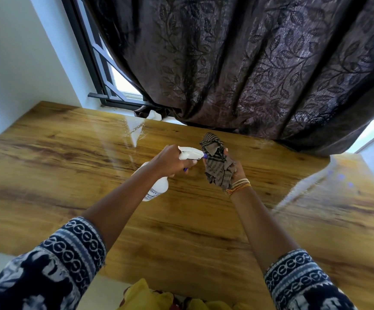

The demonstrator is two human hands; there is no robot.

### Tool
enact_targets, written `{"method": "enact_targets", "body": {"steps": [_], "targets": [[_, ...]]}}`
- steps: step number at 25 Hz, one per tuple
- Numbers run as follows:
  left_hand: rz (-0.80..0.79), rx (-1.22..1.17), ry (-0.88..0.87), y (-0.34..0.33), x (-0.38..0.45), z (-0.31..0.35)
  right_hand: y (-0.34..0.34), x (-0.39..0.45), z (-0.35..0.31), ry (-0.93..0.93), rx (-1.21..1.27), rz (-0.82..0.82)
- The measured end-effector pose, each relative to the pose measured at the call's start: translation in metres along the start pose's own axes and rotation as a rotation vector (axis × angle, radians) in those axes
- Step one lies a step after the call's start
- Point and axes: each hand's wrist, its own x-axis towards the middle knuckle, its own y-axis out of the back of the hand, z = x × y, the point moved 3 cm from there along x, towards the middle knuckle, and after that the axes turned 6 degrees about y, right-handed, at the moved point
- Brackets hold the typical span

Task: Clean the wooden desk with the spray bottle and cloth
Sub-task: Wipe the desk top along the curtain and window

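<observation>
Two hands are raised together above the middle of the wooden desk, and each one holds one thing. The left hand is closed around the neck of a white spray bottle; the fingers are curled at the trigger, and the white spray head with its small blue nozzle comes out of the grip toward the right. The body of the bottle hangs below and behind this hand, tilted toward the person; it is opaque with dark print on it, so I cannot tell how much liquid is inside. Just beside the nozzle, the right hand holds a crumpled brown striped cloth, palm turned to the bottle, with the fabric bunched above the fingers and hanging below the palm. Thin orange and gold bangles sit on the right wrist. Both forearms reach forward from dark blue and white patterned sleeves. Beyond the hands a dark brown leaf-patterned curtain hangs down to the far edge of the desk.
</observation>
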Motion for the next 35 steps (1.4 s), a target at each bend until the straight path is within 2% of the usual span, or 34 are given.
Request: {"method": "enact_targets", "body": {"steps": [2,6,8,12,15,18,21,25,30,33,35], "targets": [[-0.035,-0.024,0.011,0.001,0.002,-0.005,-0.003,0.002,0.0,0.002,0.037,-0.002],[0.082,-0.034,0.018,0.005,-0.001,-0.011,-0.007,0.004,0.004,0.009,0.064,0.041],[0.093,-0.07,-0.014,0.004,-0.001,-0.011,-0.01,0.001,0.006,0.023,0.061,0.039],[0.077,-0.263,-0.02,0.01,0.003,-0.014,-0.003,0.001,0.006,0.028,0.073,0.091],[0.14,-0.406,-0.105,0.016,0.0,-0.003,-0.006,-0.017,0.0,0.035,-0.058,0.149],[0.136,-0.606,-0.117,0.015,0.001,0.008,0.003,-0.024,-0.008,0.042,-0.119,0.206],[0.134,-0.604,-0.073,0.007,0.007,0.004,0.013,-0.025,-0.013,0.059,-0.081,0.248],[0.119,-0.583,-0.04,0.0,0.009,0.0,0.036,-0.02,-0.016,0.041,0.01,0.196],[0.182,-0.479,0.076,-0.002,0.011,-0.014,0.055,-0.024,-0.02,0.067,0.02,0.222],[0.332,-0.453,0.125,-0.006,0.001,-0.02,0.056,-0.03,-0.021,0.081,-0.025,0.271],[0.598,-0.416,0.071,-0.015,-0.019,-0.025,0.066,-0.03,-0.024,0.071,-0.033,0.286]]}}
